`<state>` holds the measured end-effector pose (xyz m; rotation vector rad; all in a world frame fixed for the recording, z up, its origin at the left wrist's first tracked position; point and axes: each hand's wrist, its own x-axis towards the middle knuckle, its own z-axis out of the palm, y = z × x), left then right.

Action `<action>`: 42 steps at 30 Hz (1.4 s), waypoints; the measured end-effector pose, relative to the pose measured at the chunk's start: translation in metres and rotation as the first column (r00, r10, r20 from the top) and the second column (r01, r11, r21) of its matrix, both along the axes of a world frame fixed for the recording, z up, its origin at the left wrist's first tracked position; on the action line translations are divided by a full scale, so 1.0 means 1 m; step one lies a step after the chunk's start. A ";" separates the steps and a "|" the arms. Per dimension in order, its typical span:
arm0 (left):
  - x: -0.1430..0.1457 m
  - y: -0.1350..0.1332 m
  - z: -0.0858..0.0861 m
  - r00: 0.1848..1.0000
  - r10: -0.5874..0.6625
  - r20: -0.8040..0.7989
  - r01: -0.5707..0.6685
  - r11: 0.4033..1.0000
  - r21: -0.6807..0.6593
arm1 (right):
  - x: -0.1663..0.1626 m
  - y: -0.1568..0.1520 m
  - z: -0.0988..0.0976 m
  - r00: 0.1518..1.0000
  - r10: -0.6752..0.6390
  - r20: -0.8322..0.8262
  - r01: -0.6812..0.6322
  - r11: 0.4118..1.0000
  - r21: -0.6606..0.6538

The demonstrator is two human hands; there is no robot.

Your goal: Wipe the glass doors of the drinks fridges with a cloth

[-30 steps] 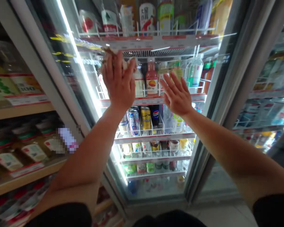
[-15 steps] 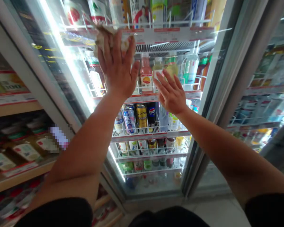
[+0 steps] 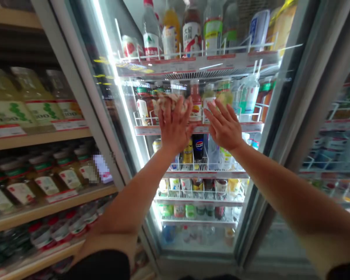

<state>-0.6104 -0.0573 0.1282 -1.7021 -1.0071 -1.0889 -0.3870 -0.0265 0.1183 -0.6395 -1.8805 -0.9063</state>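
1. Peeking past the outstretched fingers of the left hand (image 3: 175,130), a crumpled cloth (image 3: 171,102) is held just above center frame, its underside hidden.
2. Beside it, the right hand (image 3: 226,126) spreads open, holding nothing visible; whether its palm meets the glass door (image 3: 198,261) cannot be told.
3. Partly hidden, a gold can (image 3: 188,152) stands below; the upper bottles (image 3: 192,33) are cropped; the far-right drinks (image 3: 336,144) blur.

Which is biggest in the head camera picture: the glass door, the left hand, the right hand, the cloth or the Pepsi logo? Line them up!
1. Glass door
2. Left hand and right hand: too alike to rank
3. Cloth, judging only what shows
4. Pepsi logo
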 end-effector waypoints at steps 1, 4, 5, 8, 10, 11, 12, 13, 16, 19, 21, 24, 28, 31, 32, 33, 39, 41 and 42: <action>0.001 -0.002 -0.013 0.997 -0.018 -0.079 0.016 0.999 -0.033 | 0.000 0.000 0.000 1.000 0.001 -0.001 -0.001 1.000 0.005; -0.006 -0.008 -0.023 0.967 -0.031 -0.251 0.006 0.995 -0.098 | 0.000 -0.001 0.000 1.000 0.000 0.000 0.000 1.000 0.029; -0.011 -0.010 -0.017 0.969 -0.012 -0.248 -0.013 0.995 -0.098 | 0.000 -0.002 0.000 1.000 -0.007 -0.003 0.007 0.999 0.031; -0.026 -0.014 0.001 0.994 0.071 -0.080 -0.075 0.996 -0.055 | -0.001 -0.003 -0.001 1.000 -0.023 -0.008 0.023 1.000 0.020; -0.029 -0.016 -0.005 0.994 0.104 0.013 -0.104 0.994 -0.032 | -0.001 -0.004 -0.001 1.000 -0.014 -0.012 0.014 1.000 0.009; -0.029 -0.016 -0.015 0.994 0.111 0.006 -0.111 0.993 -0.033 | -0.001 -0.005 -0.001 1.000 -0.002 -0.013 0.003 1.000 0.006; -0.028 -0.016 -0.029 0.993 0.112 -0.036 -0.114 0.993 -0.043 | -0.001 -0.005 0.000 1.000 0.010 -0.013 -0.010 1.000 0.003; -0.027 -0.017 -0.042 0.988 0.105 -0.117 -0.112 0.992 -0.058 | 0.000 -0.005 0.000 1.000 0.020 -0.014 -0.020 1.000 0.000; -0.031 -0.019 -0.065 0.922 0.033 -0.386 -0.087 0.989 -0.123 | 0.000 -0.005 0.000 0.999 0.027 -0.020 -0.028 1.000 -0.005; -0.047 -0.022 -0.049 0.958 0.086 -0.273 -0.116 0.989 -0.094 | 0.000 -0.004 0.000 0.999 0.027 -0.028 -0.027 1.000 0.001; -0.056 -0.022 -0.038 0.986 0.148 -0.078 -0.152 0.987 -0.048 | 0.000 -0.004 0.000 0.999 0.034 -0.027 -0.033 0.999 0.017; -0.058 -0.022 -0.055 0.987 0.160 -0.003 -0.160 0.987 -0.034 | 0.000 -0.006 0.000 1.000 0.018 -0.025 -0.018 1.000 0.003; -0.054 -0.026 -0.103 0.947 -0.010 -0.320 -0.068 0.971 -0.231 | -0.001 -0.011 0.003 1.000 -0.012 -0.025 0.010 0.994 -0.106; -0.066 -0.027 -0.095 0.967 -0.060 -0.248 -0.029 0.940 -0.340 | 0.000 -0.013 0.005 1.000 -0.031 0.001 0.031 0.982 -0.187; -0.071 -0.025 -0.086 0.991 -0.027 -0.129 -0.016 0.947 -0.321 | 0.001 -0.013 0.005 0.999 -0.041 0.012 0.043 0.978 -0.205; -0.076 -0.021 -0.077 1.000 -0.006 -0.003 0.005 0.958 -0.288 | 0.001 -0.013 0.005 0.998 -0.055 0.021 0.058 0.974 -0.218; -0.068 -0.020 -0.108 0.998 -0.003 0.056 0.020 0.951 -0.308 | 0.003 -0.011 0.005 0.991 -0.124 0.054 0.131 0.976 -0.172; -0.062 -0.023 -0.125 0.995 -0.067 -0.072 0.031 0.905 -0.424 | 0.003 -0.011 0.004 0.989 -0.134 0.068 0.142 0.980 -0.143; -0.062 -0.023 -0.125 0.990 -0.093 -0.108 0.034 0.890 -0.455 | 0.003 -0.012 0.004 0.988 -0.138 0.073 0.146 0.980 -0.133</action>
